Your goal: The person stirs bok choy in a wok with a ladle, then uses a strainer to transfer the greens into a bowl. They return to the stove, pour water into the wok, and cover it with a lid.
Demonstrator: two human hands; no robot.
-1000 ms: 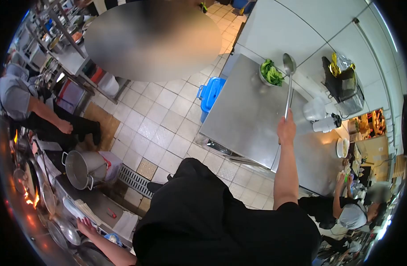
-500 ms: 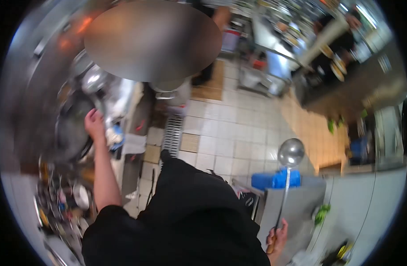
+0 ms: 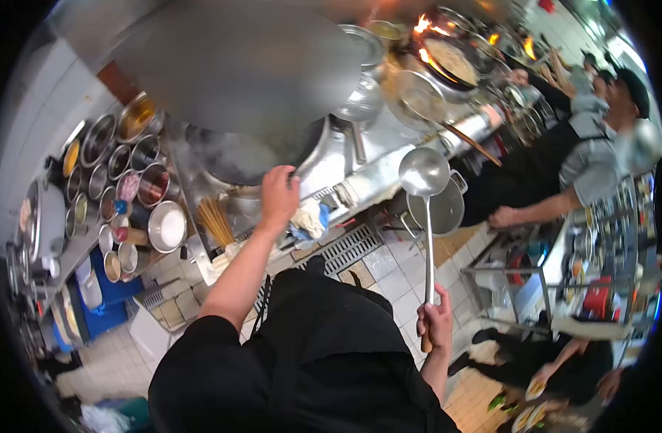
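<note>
In my right hand (image 3: pixel 437 317) is a long ladle (image 3: pixel 429 245), gripped by its wooden handle end. Its round metal bowl (image 3: pixel 423 172) points away from me, seen against a deep pot (image 3: pixel 450 209). My left hand (image 3: pixel 278 198) reaches to the near rim of a large dark wok (image 3: pixel 244 155) on the stove. The fingers are curled, and what they close on, if anything, is hidden. Steam hangs over the wok, and a blurred patch covers its far part. Beside the left hand lies a crumpled white and blue cloth (image 3: pixel 311 220).
Several metal seasoning containers (image 3: pixel 154 184) crowd the left, with a bowl of white contents (image 3: pixel 168 226) and a bundle of sticks (image 3: pixel 215 222) nearer. Flames (image 3: pixel 425 25) rise around a pan at the back. A co-worker (image 3: pixel 547 166) stands at right; another person (image 3: pixel 562 368) carries plates.
My view has swung to the left, so the stove now sits ahead and the seasoning containers show clearly. The ladle stays in my right hand; my left hand stays by the wok.
</note>
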